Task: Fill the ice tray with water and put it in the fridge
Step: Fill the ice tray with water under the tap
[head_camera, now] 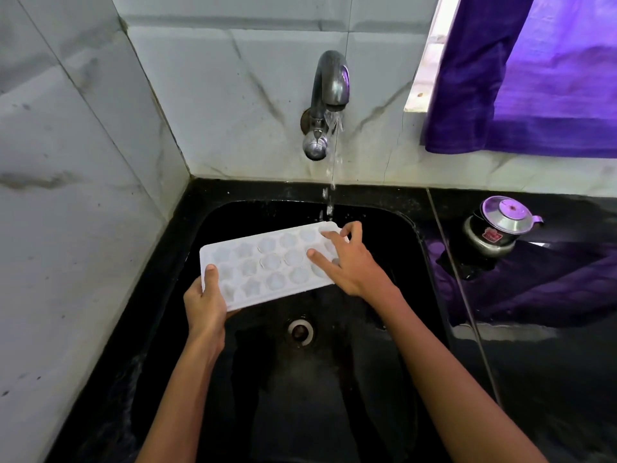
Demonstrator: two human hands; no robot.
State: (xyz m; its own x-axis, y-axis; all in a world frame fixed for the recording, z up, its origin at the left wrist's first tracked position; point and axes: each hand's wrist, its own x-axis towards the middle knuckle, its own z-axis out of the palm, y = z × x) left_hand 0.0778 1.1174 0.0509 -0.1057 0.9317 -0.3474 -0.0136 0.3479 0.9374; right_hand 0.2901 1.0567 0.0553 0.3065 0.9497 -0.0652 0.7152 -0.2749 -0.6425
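Head view: a white plastic ice tray with star-shaped cells point(267, 265) is held tilted over the black stone sink point(410, 235), beneath water running from the grey metal wall tap point(329, 81). Its near-left corner is gripped by the left hand point(205, 304), thumb on top; its far-right end is touched by the right hand point(349, 262), fingers spread. A small steel lidded pot point(497, 228) is seen on the black desk point(551, 362), right of the sink.

Home kitchen: black sink point(410, 228) under a wall tap point(329, 95), tiled walls point(83, 162), steel pot point(497, 228) on counter
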